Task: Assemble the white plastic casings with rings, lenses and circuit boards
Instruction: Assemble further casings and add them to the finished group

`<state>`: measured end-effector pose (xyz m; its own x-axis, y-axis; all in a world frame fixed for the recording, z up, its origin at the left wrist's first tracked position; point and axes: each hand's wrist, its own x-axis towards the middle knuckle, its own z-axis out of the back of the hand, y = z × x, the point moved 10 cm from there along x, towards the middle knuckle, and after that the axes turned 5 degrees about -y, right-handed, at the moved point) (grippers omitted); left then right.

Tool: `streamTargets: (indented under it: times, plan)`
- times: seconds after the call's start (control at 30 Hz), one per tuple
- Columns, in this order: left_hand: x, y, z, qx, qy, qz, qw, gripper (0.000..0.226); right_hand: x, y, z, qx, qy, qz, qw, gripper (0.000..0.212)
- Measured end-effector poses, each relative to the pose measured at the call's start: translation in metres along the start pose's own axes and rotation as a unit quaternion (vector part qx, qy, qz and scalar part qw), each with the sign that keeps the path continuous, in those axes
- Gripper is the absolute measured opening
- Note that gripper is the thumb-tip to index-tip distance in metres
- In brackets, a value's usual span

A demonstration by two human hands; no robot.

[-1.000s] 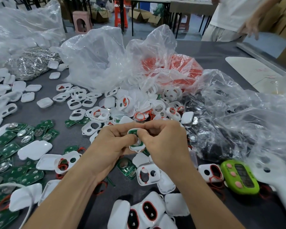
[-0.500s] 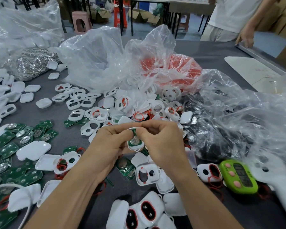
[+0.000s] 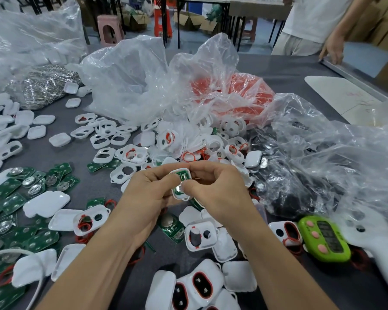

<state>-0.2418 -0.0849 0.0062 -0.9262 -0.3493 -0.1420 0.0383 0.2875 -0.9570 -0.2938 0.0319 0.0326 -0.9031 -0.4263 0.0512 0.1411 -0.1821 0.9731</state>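
casing [image 3: 181, 190] is held above the tabletop [image 3: 96, 189], mid-scene, pinched by both grips: left grip [image 3: 148, 193] on its left edge, right grip [image 3: 213, 189] on its right edge, fingers curled round it. long axis runs near-far with the open side up, so it lies dead between the grips, neither one nearer. circuit board [image 3: 182, 176] lies inside it; right thumb tip is on the board's near end, so i read this as the press-in step.

counts:
- held: 1 casing, 1 board, 2 grips on it
- loose casings [image 3: 124, 173]: dozens, can't count
- green boards [image 3: 11, 203], left: well over ten
- red rings [image 3: 188, 156]: several
- green timer [image 3: 324, 240], near right: 1
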Motion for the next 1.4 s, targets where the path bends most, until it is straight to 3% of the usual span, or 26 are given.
streamTargets:
  times: [0.13, 0.27, 0.43, 0.53, 0.63, 0.7, 0.87, 0.97, 1.07, 1.17, 1.3, 1.4]
  plan:
    - [-0.002, 0.0, -0.005, -0.019, 0.021, -0.003, 1.0, 0.038, 0.0, 0.0, 0.002, 0.002, -0.005, -0.003, 1.0, 0.034]
    - [0.0, 0.003, -0.001, -0.023, -0.008, -0.002, 1.0, 0.037, 0.001, -0.004, 0.007, 0.005, -0.036, -0.019, 0.999, 0.036]
    - [0.002, 0.002, 0.002, -0.009, -0.03, -0.001, 1.0, 0.035, 0.0, -0.001, 0.0, 0.013, -0.008, -0.013, 1.0, 0.031]
    - [0.005, 0.003, 0.013, -0.045, -0.07, 0.017, 0.996, 0.041, 0.004, 0.003, 0.027, 0.016, -0.084, -0.003, 0.996, 0.022]
    - [0.007, 0.004, 0.023, -0.078, -0.091, 0.039, 0.992, 0.036, 0.007, 0.019, 0.087, -0.113, -0.214, 0.039, 0.969, 0.017]
    - [0.008, 0.007, 0.027, -0.091, -0.098, 0.053, 0.99, 0.029, 0.009, 0.022, 0.117, -0.207, -0.247, 0.037, 0.946, 0.026]
    - [0.006, 0.008, 0.023, -0.109, -0.083, 0.063, 0.989, 0.021, 0.009, 0.002, 0.095, -0.362, -0.118, 0.009, 0.925, 0.015]
    - [0.007, 0.01, 0.028, -0.106, -0.091, 0.068, 0.988, 0.021, 0.004, 0.008, 0.08, -0.367, -0.113, 0.037, 0.923, 0.011]
    - [0.009, 0.01, 0.031, -0.099, -0.094, 0.064, 0.989, 0.022, -0.003, 0.006, 0.055, -0.324, -0.027, 0.037, 0.945, 0.015]
    - [0.009, 0.009, 0.032, -0.096, -0.098, 0.06, 0.989, 0.022, -0.007, -0.004, 0.036, -0.354, 0.037, 0.028, 0.934, 0.021]
    - [0.009, 0.009, 0.03, -0.097, -0.099, 0.063, 0.988, 0.021, -0.005, -0.006, 0.038, -0.335, 0.029, 0.02, 0.942, 0.017]
    - [0.009, 0.009, 0.03, -0.09, -0.102, 0.062, 0.989, 0.021, -0.004, -0.003, 0.051, -0.202, -0.037, 0.012, 0.979, 0.014]
